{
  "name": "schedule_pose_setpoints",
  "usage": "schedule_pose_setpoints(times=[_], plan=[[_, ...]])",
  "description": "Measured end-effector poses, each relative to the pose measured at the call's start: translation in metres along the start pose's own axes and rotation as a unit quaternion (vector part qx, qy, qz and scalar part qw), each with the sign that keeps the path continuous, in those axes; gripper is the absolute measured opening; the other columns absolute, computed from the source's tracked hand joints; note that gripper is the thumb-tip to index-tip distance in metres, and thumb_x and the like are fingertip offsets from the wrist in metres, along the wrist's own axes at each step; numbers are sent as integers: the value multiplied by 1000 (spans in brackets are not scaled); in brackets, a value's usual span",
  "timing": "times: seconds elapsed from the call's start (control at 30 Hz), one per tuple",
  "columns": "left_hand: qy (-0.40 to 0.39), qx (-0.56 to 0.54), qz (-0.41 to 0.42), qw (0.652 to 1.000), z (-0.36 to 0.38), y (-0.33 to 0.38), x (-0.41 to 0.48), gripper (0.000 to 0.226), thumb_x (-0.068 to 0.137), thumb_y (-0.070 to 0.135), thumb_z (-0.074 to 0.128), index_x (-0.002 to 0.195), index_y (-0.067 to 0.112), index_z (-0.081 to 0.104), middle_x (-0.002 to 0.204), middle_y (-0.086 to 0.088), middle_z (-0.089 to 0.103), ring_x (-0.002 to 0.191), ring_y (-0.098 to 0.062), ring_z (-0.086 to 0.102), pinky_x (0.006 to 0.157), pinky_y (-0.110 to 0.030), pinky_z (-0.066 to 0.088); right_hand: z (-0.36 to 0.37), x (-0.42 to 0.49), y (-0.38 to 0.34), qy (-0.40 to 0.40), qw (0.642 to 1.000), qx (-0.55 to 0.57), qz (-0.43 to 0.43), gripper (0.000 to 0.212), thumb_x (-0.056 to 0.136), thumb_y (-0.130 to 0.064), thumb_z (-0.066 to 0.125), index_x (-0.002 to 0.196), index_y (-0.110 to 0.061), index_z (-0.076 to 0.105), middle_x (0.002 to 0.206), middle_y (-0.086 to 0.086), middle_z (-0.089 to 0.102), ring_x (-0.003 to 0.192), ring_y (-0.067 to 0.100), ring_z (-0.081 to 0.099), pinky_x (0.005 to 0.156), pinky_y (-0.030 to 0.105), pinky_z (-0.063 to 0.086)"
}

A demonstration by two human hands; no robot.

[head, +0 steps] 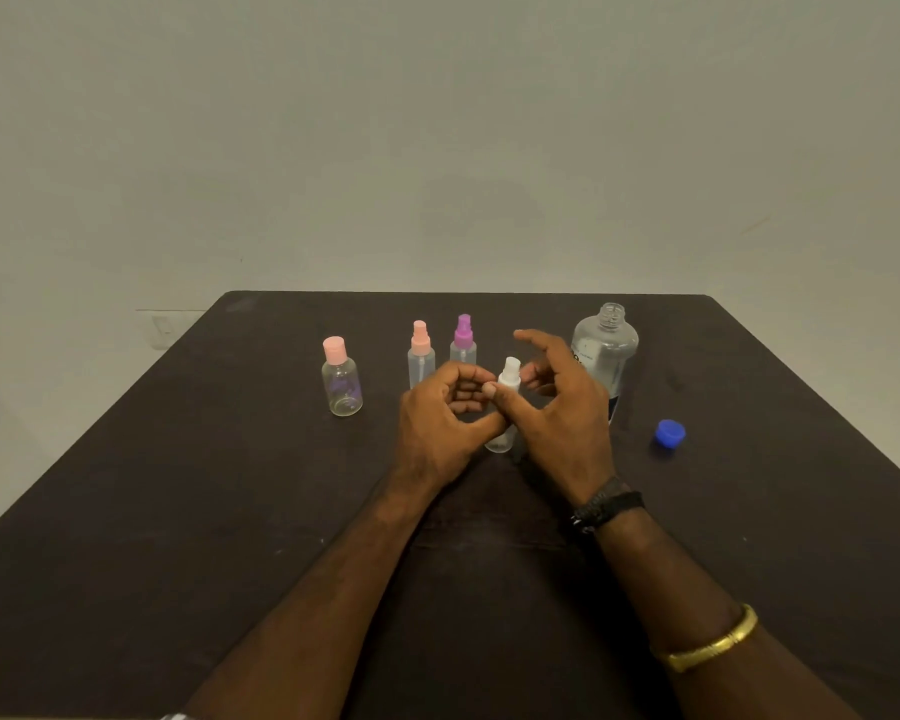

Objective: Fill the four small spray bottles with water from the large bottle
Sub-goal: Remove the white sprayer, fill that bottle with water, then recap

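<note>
**Hands close on the white spray bottle [509,377] at mid-table [204,485]**

The left hand [437,423] curls its fingers round the bottle, pinching it below the collar. The right hand [567,413] lays its thumb across it with the other fingers spread (whether they grip cannot be told). The bottle's long axis runs from 6 to 12 o'clock, with the head tipped slightly toward 1. At 2 o'clock the large bottle [606,350] stands uncapped, and a stray swing of the right wrist could well topple it and spill the water.
</note>
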State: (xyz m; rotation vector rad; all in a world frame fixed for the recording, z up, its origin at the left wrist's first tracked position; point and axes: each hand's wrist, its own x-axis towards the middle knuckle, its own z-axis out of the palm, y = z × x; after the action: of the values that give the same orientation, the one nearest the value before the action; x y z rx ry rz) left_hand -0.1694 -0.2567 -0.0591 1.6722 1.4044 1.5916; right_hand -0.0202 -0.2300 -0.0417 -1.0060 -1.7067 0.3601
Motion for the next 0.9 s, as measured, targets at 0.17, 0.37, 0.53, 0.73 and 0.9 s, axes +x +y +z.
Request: schedule_pose_setpoints(times=[0.17,0.37,0.53,0.73,0.9], plan=[[-1,-9,-7,1000,1,-1,1,40,77,14,88,111,11,68,102,0,75,91,-9,74,84,-26,62,0,-3,-4,-20,997,67,16,61,91,-16,73,146,-22,47,96,-11,72,96,1,68,87,10,50],[5,-1,5,1000,2,-1,1,37,78,10,87,109,11,68,101,2,73,92,-6,73,82,-21,61,1,-1,-1,-21,999,35,26,67,82,-31,84,141,-25,52,99,-12,64,95,4,62,82,15,52],[3,-6,4,1000,2,-2,1,39,77,12,88,110,9,67,101,-2,74,92,-10,74,83,-24,61,0,-2,-3,-19,998,59,9,60,86,-15,77,140,-23,53,95,-12,68,94,5,66,84,12,51],[9,-1,11,1000,3,-1,0,37,78,11,88,109,10,68,101,2,73,91,-8,73,81,-22,61,0,-1,-2,-26,999,35,18,68,82,-28,84,142,-24,52,102,-12,64,97,3,62,83,11,49],[8,-1,11,1000,3,-1,1,39,77,12,89,110,9,68,101,-1,74,91,-10,74,83,-26,62,-3,-1,-1,-11,999,37,12,62,82,-23,84,138,-24,56,92,-10,64,89,8,63,81,19,55]])
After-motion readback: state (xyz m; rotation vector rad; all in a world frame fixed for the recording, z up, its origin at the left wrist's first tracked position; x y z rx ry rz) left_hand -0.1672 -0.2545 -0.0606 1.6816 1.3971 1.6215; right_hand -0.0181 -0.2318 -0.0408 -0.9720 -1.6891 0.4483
